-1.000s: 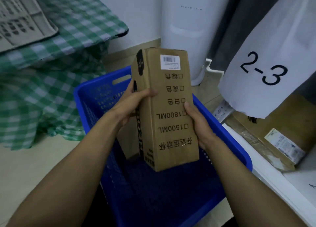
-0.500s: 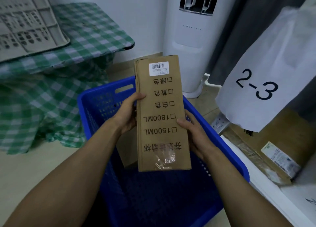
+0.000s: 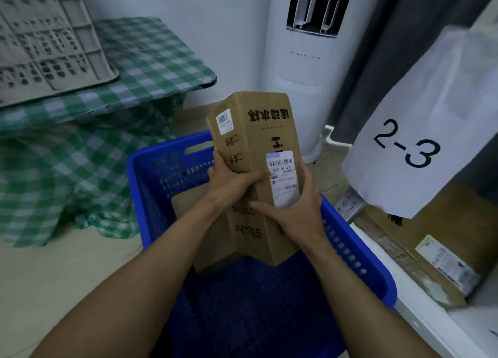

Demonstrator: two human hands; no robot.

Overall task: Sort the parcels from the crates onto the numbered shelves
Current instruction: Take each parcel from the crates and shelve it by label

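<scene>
Two hands hold one tall cardboard carton [image 3: 258, 131] upright above the blue crate [image 3: 151, 185]: left hand [image 3: 231, 185] curled round its near edge, right hand [image 3: 293, 217] cupping beneath the shipping label [image 3: 283, 179]. Keep that label uncovered; read it against shelf sign 2-3 [image 3: 407, 142], right of grip. One crated parcel [image 3: 186, 209] below; one shelved parcel [image 3: 444, 239] right.

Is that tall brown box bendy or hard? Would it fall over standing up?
Probably hard: the box shows straight edges where the left hand and right hand grip it. Likely fairly light, held up over the blue crate. Tall and narrow, so it may tip easily.
</scene>
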